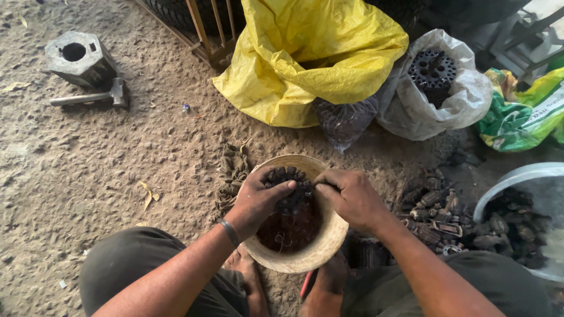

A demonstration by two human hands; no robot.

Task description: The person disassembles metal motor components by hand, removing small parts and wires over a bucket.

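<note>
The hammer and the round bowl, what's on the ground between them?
In the head view, mostly bare sandy ground lies between the hammer and the bowl, with small dark metal scraps piled beside the bowl's rim.

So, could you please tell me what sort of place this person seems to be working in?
Probably an informal scrap or motor-repair yard, worked on bare sandy ground. Both hands hold a dark ribbed metal core over a round tan bowl, beside a pile of rusty metal parts and a grey steel hammer.
</note>
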